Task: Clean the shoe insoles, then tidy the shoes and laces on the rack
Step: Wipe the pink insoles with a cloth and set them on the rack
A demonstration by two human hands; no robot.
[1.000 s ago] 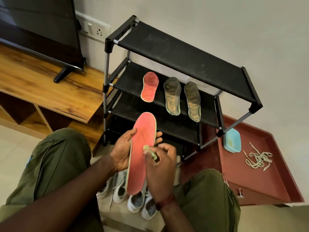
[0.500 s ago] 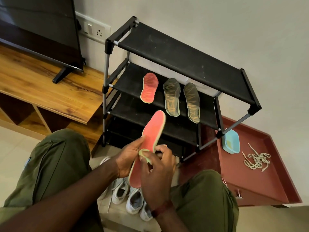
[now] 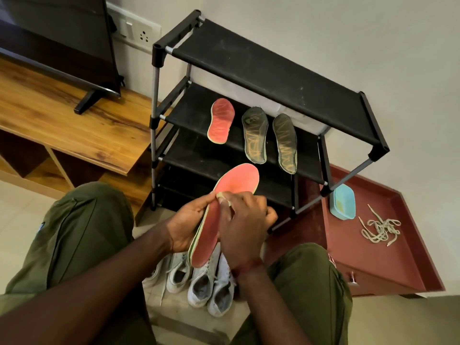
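Since a second ago the red insole [image 3: 239,181] has tipped from nearly upright, so its toe now leans away to the right, beyond the knuckles of the right hand [image 3: 245,220]. The small pale pad [image 3: 222,196] has gone from the middle of the red face up to the insole's left edge.

The left hand [image 3: 189,220] grasps the insole from behind, its fingers curled out of sight under it and its thumb lying along the near edge. The right hand's thumb and forefinger pinch the pad and press it to that edge, right against the left thumb's tip; whether the pad is cloth or sponge I cannot tell. The insole's heel hangs below both palms.

Straight past the fingertips stands the rack [image 3: 261,68]. On its second shelf lie a second red insole [image 3: 221,122], a dark insole [image 3: 255,135] and another dark insole [image 3: 285,143], side by side.

Under the wrists, white shoes [image 3: 206,282] sit on the floor with their openings up.

Well to the right of the right hand, a maroon tray [image 3: 398,270] holds a loose tangle of laces [image 3: 380,229]. A blue dish [image 3: 343,201] sits on it just beside the rack's front leg.

Far left of the left hand, a television [image 3: 57,41] stands on a wooden bench [image 3: 62,120].
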